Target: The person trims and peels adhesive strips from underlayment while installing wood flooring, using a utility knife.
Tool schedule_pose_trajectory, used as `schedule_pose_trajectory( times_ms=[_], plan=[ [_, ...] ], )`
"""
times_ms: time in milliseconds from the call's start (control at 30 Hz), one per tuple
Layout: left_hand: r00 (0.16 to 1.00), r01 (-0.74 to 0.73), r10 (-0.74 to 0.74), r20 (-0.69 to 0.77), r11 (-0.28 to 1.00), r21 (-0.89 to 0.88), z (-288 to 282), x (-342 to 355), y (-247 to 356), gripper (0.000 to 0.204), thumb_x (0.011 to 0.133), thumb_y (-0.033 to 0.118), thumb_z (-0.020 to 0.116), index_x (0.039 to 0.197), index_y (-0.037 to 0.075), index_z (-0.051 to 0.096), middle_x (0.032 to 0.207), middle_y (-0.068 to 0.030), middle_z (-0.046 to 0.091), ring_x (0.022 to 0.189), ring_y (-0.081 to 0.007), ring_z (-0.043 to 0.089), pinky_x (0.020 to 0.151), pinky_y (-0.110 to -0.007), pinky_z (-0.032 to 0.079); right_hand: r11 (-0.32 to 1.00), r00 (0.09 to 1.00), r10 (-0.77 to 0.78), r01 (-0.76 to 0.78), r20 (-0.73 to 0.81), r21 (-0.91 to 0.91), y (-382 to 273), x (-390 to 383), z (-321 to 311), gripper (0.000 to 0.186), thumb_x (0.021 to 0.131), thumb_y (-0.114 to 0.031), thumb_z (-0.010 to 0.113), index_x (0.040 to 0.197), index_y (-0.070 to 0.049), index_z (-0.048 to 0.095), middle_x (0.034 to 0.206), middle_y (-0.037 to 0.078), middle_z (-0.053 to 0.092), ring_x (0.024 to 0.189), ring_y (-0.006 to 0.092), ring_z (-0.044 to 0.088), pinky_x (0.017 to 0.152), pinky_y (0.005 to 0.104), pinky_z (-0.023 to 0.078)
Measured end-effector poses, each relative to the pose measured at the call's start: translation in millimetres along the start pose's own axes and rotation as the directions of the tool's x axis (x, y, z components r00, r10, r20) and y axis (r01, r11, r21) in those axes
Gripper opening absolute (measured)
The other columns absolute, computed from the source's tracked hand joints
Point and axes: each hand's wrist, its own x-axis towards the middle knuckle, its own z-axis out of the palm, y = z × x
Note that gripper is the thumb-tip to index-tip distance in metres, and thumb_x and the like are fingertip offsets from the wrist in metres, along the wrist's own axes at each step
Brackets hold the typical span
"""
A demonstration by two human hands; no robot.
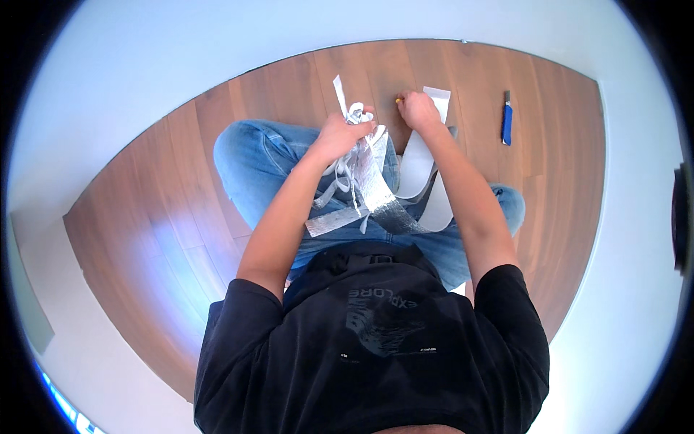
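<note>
My left hand (345, 137) is closed around a tangled bunch of silver foil strips (374, 184), whose shiny loops and thin white ends spill over my lap. My right hand (419, 111) is pinched on a small yellow object (399, 100); only a bit of it shows, so its kind is unclear. Beneath my right hand and wrist runs a wide white strip (416, 168), with its far end lying on the floor and its near part curling over my legs beside the foil.
A box cutter (507, 124) with a blue handle lies on the wooden floor (557, 145) at the right. My crossed legs in jeans (249, 163) flank the strips. A pale wall (238, 43) bounds the floor ahead, and a dark object (680, 217) shows at the right edge.
</note>
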Motion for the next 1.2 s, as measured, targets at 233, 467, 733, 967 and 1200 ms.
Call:
schedule_pose_trajectory(
  times_ms=[233, 467, 733, 967, 1200],
  plan=[
    [1.000, 0.001, 0.000, 0.019, 0.999, -0.046, -1.4, -1.5, -3.5, 0.037, 0.091, 0.014, 0.074, 0.124, -0.001, 0.069, 0.105, -0.0054, 0.074, 0.096, -0.0128, 0.069, 0.086, -0.029, 0.054, 0.976, 0.993, -0.060, 0.079, 0.098, -0.204, -14.1, 6.3, -0.9, 0.023, 0.087, -0.016, 0.061, 0.097, -0.005, 0.078, 0.104, 0.025, 0.074, 0.100, 0.0424, 0.072, 0.088, 0.0498, 0.058],
    [0.999, -0.035, 0.034, -0.003, 0.996, -0.086, -1.8, -4.4, -4.9, 0.038, 0.093, 0.012, 0.072, 0.128, -0.003, 0.066, 0.109, -0.0085, 0.074, 0.099, -0.0144, 0.070, 0.088, -0.030, 0.054, 0.476, 0.937, 0.345, -0.225, 0.055, 0.850, 0.8, -16.4, 2.3, 0.017, 0.088, -0.018, 0.071, 0.095, -0.003, 0.076, 0.083, 0.012, 0.075, 0.083, 0.0294, 0.074, 0.077, 0.0386, 0.058],
    [0.994, 0.053, -0.034, 0.104, 0.981, -0.185, -4.4, -9.4, -4.3, 0.026, 0.094, 0.014, 0.073, 0.115, -0.001, 0.070, 0.102, -0.0067, 0.074, 0.091, -0.0137, 0.069, 0.082, -0.030, 0.054, 0.675, 0.950, -0.148, 0.300, -0.274, 0.674, -60.8, -103.7, 2.5, 0.018, 0.092, -0.012, 0.071, 0.105, 0.000, 0.074, 0.128, 0.017, 0.064, 0.118, 0.0318, 0.064, 0.098, 0.0387, 0.052],
    [0.994, -0.015, -0.003, -0.107, 0.985, -0.174, -4.9, -9.7, -7.9, 0.017, 0.094, 0.015, 0.072, 0.101, 0.000, 0.074, 0.091, -0.0035, 0.072, 0.083, -0.0126, 0.066, 0.074, -0.029, 0.051, 0.945, 0.982, 0.067, -0.005, -0.177, 0.326, -10.7, -45.9, -9.6, 0.025, 0.094, -0.026, 0.067, 0.108, -0.008, 0.076, 0.104, 0.021, 0.075, 0.105, 0.0357, 0.071, 0.092, 0.0442, 0.056],
    [0.994, -0.047, 0.033, -0.102, 0.989, -0.142, -5.6, -9.3, -11.4, 0.015, 0.092, 0.013, 0.072, 0.100, 0.000, 0.072, 0.088, -0.0035, 0.071, 0.081, -0.0126, 0.066, 0.073, -0.030, 0.051, 0.990, 0.993, 0.066, -0.052, -0.103, 0.129, -5.5, -19.2, 12.3, 0.024, 0.094, -0.024, 0.067, 0.111, -0.009, 0.076, 0.109, 0.021, 0.074, 0.104, 0.0385, 0.069, 0.091, 0.0480, 0.056]
  ],
)
